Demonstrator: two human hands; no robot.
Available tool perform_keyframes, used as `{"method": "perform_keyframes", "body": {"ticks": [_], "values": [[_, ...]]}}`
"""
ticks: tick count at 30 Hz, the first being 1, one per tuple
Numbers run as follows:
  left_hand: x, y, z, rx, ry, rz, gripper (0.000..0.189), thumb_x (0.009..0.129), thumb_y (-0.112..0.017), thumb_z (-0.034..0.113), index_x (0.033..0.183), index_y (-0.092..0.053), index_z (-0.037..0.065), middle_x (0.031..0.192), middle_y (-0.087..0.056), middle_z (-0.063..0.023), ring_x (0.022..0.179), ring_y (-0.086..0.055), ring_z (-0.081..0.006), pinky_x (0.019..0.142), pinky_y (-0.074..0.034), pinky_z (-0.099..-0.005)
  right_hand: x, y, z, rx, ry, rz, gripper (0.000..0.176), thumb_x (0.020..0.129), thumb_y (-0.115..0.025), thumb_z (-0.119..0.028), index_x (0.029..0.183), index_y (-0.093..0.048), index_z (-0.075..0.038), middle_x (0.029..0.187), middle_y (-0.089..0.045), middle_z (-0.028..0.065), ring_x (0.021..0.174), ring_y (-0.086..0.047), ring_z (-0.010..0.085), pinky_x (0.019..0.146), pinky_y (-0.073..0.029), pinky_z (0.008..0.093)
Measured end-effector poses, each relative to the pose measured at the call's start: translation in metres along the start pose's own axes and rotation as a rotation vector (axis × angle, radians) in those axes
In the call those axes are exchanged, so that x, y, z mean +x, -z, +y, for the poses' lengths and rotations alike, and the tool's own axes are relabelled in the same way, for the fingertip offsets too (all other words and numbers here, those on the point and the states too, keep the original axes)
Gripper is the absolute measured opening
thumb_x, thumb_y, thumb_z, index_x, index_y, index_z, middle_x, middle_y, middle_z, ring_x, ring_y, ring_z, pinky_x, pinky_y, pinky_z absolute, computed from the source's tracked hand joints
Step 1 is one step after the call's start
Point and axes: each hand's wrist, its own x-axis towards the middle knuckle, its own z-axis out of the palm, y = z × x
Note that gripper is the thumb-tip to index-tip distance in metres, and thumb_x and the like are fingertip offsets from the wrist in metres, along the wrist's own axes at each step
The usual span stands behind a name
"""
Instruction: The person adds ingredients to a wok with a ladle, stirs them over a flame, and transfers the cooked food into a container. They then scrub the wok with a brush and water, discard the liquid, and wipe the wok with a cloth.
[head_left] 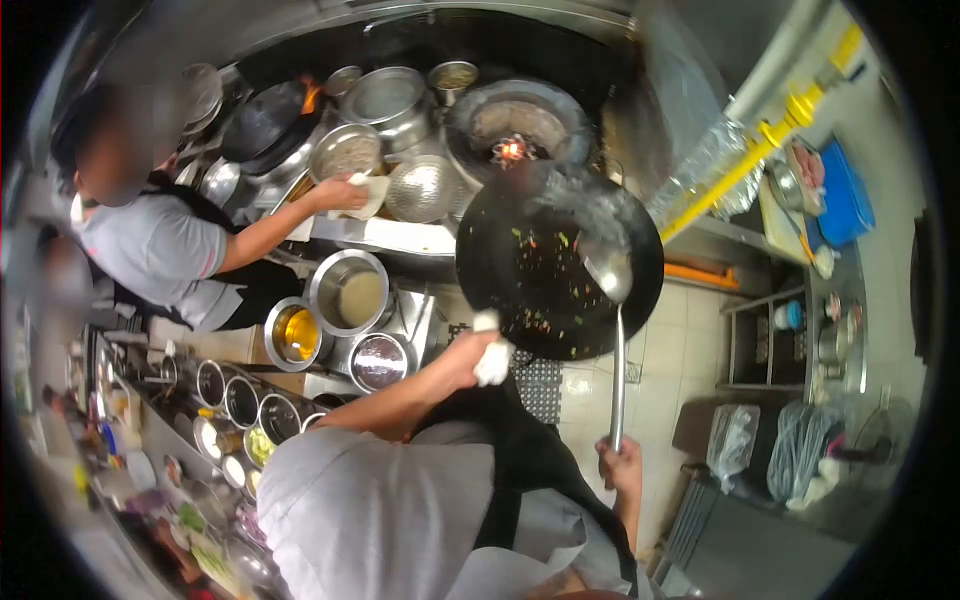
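Observation:
My left hand [472, 360] is closed around a folded white cloth [492, 362] at the near left edge of a large black wok [540, 285]; the handle under the cloth is hidden. The wok is held up in front of me, off the burner, with small green and orange bits scattered over its dark inside. In my right hand [620, 464] is the end of a long metal ladle [619, 370], fingers wrapped around it. Its shiny bowl rests inside the wok's right part. Steam or a wet sheen shows near the wok's far rim.
A lit burner [512, 148] glows just beyond the wok. To the left a co-worker [190, 235] reaches over the stove with a cloth, near a flaming wok [265, 125]. Metal pots [350, 292] stand by my left arm; a yellow pipe [745, 165] runs at right.

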Motion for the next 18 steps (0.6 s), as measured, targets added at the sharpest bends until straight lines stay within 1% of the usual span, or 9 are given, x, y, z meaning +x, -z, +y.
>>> {"method": "perform_keyframes", "body": {"ticks": [2,4,7,9,13,15,16,17,18], "values": [[0.043,-0.005,0.032,-0.123,-0.058,0.013,0.023,0.100,-0.047,0.020,0.094,-0.058,0.001,0.075,-0.063,-0.0116,0.058,-0.062,-0.0248,0.046,-0.050,-0.0408,0.044,-0.032,-0.054,-0.040,0.109,-0.078,0.011,0.094,-0.065,-0.011,0.087,-0.062,-0.003,0.054,-0.051,-0.0010,0.042,-0.047,0.0082,0.039,-0.036,0.0250],[0.090,-0.020,0.076,-0.165,-0.218,0.033,0.020,0.100,-0.048,0.016,0.103,-0.059,0.000,0.080,-0.064,-0.0111,0.064,-0.065,-0.0253,0.055,-0.055,-0.0438,0.103,-0.068,-0.082,0.075,0.298,-0.111,0.013,0.096,-0.063,-0.016,0.093,-0.062,-0.003,0.055,-0.051,-0.0011,0.041,-0.046,0.0084,0.039,-0.036,0.0253],[0.182,-0.028,0.135,-0.213,-0.316,-0.030,0.020,0.098,-0.049,0.014,0.102,-0.061,-0.003,0.083,-0.066,-0.0116,0.067,-0.066,-0.0265,0.055,-0.056,-0.0437,0.167,-0.105,-0.157,-0.087,0.293,-0.034,0.018,0.098,-0.061,-0.021,0.096,-0.061,-0.003,0.055,-0.051,-0.0009,0.043,-0.048,0.0082,0.041,-0.036,0.0250],[0.246,-0.026,0.169,-0.281,-0.356,-0.049,0.020,0.097,-0.049,0.013,0.102,-0.060,-0.003,0.082,-0.065,-0.0113,0.066,-0.066,-0.0260,0.055,-0.057,-0.0434,0.222,-0.121,-0.180,-0.201,0.368,0.178,0.021,0.099,-0.059,-0.026,0.097,-0.060,-0.006,0.051,-0.044,-0.0025,0.039,-0.043,0.0077,0.037,-0.032,0.0256],[0.310,-0.016,0.218,-0.322,-0.302,-0.081,0.020,0.096,-0.050,0.013,0.103,-0.060,-0.003,0.081,-0.065,-0.0117,0.065,-0.066,-0.0266,0.056,-0.057,-0.0438,0.306,-0.145,-0.213,-0.345,0.448,0.226,0.023,0.098,-0.062,-0.026,0.091,-0.059,-0.004,0.054,-0.046,-0.0010,0.042,-0.046,0.0094,0.040,-0.035,0.0284],[0.334,-0.009,0.226,-0.316,-0.305,-0.037,0.020,0.096,-0.051,0.013,0.103,-0.060,-0.003,0.080,-0.065,-0.0125,0.063,-0.066,-0.0276,0.056,-0.057,-0.0437,0.352,-0.146,-0.227,-0.660,0.713,0.333,0.028,0.096,-0.064,-0.027,0.086,-0.059,-0.002,0.057,-0.050,0.0018,0.048,-0.050,0.0122,0.045,-0.040,0.0338],[0.354,-0.004,0.231,-0.331,-0.303,-0.050,0.020,0.099,-0.047,0.016,0.101,-0.058,-0.001,0.083,-0.065,-0.0140,0.066,-0.066,-0.0293,0.058,-0.057,-0.0461,0.349,-0.165,-0.258,-0.699,0.660,0.347,0.035,0.094,-0.065,-0.032,0.083,-0.059,0.001,0.062,-0.057,0.0105,0.056,-0.059,0.0242,0.055,-0.046,0.0418],[0.362,0.000,0.234,-0.336,-0.304,-0.045,0.020,0.099,-0.047,0.016,0.101,-0.058,-0.001,0.083,-0.065,-0.0140,0.066,-0.066,-0.0293,0.058,-0.057,-0.0461,0.362,-0.179,-0.279,-0.701,0.660,0.340,0.035,0.094,-0.065,-0.032,0.083,-0.059,0.001,0.062,-0.057,0.0105,0.056,-0.059,0.0242,0.055,-0.046,0.0418],[0.368,0.004,0.235,-0.308,-0.292,-0.041,0.021,0.097,-0.050,0.016,0.103,-0.060,-0.002,0.083,-0.066,-0.0141,0.067,-0.067,-0.0291,0.059,-0.057,-0.0451,0.377,-0.191,-0.299,-0.752,0.694,0.330,0.037,0.093,-0.064,-0.033,0.084,-0.061,0.002,0.070,-0.061,0.0198,0.067,-0.062,0.0359,0.063,-0.048,0.0462]]}}
